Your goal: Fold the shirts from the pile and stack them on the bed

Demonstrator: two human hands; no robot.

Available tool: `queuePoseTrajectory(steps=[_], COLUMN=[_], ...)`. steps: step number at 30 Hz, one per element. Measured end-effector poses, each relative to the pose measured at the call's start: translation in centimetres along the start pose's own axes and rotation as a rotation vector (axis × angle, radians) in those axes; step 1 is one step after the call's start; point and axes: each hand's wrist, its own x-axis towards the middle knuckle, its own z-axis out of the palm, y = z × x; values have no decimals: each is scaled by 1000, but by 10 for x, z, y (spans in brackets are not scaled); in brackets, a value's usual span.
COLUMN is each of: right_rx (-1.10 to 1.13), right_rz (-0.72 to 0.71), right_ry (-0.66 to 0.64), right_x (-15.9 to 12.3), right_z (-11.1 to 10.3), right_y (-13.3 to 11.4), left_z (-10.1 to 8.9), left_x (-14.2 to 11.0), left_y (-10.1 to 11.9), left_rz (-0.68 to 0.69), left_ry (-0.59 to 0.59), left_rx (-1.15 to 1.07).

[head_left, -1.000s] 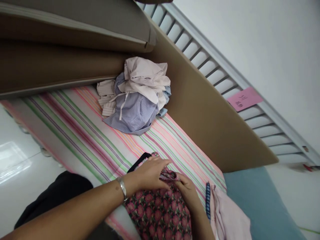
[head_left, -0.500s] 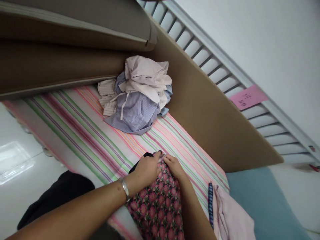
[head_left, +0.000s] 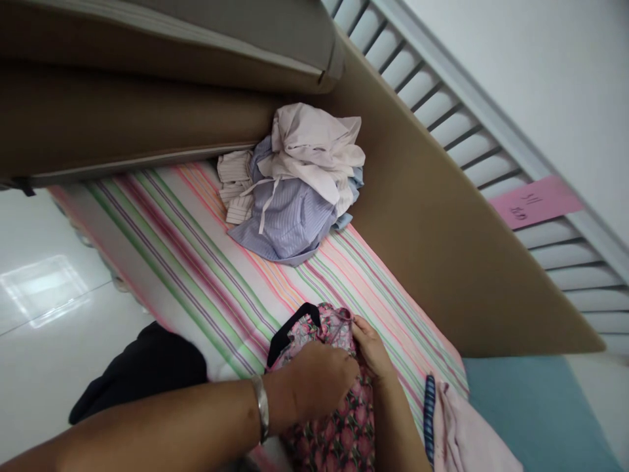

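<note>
A floral garment [head_left: 344, 419], pink blooms on a dark ground, with a frilled edge and a black band [head_left: 287, 334], lies on the striped cloth in front of me. My right hand [head_left: 372, 347] pinches the top edge of it between thumb and fingers, at the right side. Across the middle of the garment is my left hand [head_left: 319, 380], closed, a silver bracelet on its wrist. Its fingertips are turned away, so what they hold, if anything, is hidden.
A heap of crumpled clothes [head_left: 299, 183] lies beyond, against a brown panel [head_left: 407, 216]. Pink folded clothing [head_left: 466, 432] is at lower right, by a blue-green surface [head_left: 531, 400]. The striped cloth [head_left: 196, 242] ends at the left above a glossy floor [head_left: 44, 282].
My left hand has left the garment's top edge and come down toward me, over its middle. The frilled top and black band show more now. The whole view has shifted slightly.
</note>
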Motion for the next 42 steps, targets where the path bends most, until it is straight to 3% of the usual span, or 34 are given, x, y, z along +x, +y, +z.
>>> queuePoseTrajectory(steps=[5,7,11,17,20,23,25,27,31,34,36,40,42], right_rx=[9,-6,28,49,73,85,98,111,136,183,240,331,319], right_rz=[-36,-36,-60,-80,-86,-80,-87,-101,-100,-102,-99,-70,-53], right_ry=[116,130,127,182,239,272,279,269,264,226,199,205,190], right_x=[-43,-62,-89,-93,-88,-85,-83,-80,-74,-72,-74,-80,-81], right_z=[-21,-28,-34,-39,-41,-38,-34,-30,-24,-25,-26,-28,-31], right_y=[-5,-6,-5,8,15,15,11,8,3,2,2,-1,-3], left_z=[-28,-33,-33,-32,-33,-29,-24,-21,-21,-22,-19,-7,-3], left_x=[11,13,13,15,11,1,-6,-9,-6,1,7,17,20], left_y=[-24,-36,-51,-46,-34,-17,-9,-5,-10,-20,-27,-38,-40], left_rz=[-416,-508,-522,-658,-512,-170,0,71,64,-49,-119,-101,-154], left_ry=[247,206,102,-98,-68,-12,-48,-84,7,83,67,11,2], left_rx=[-175,-223,-128,-86,-1,25,3,-22,-112,-227,-299,-377,-380])
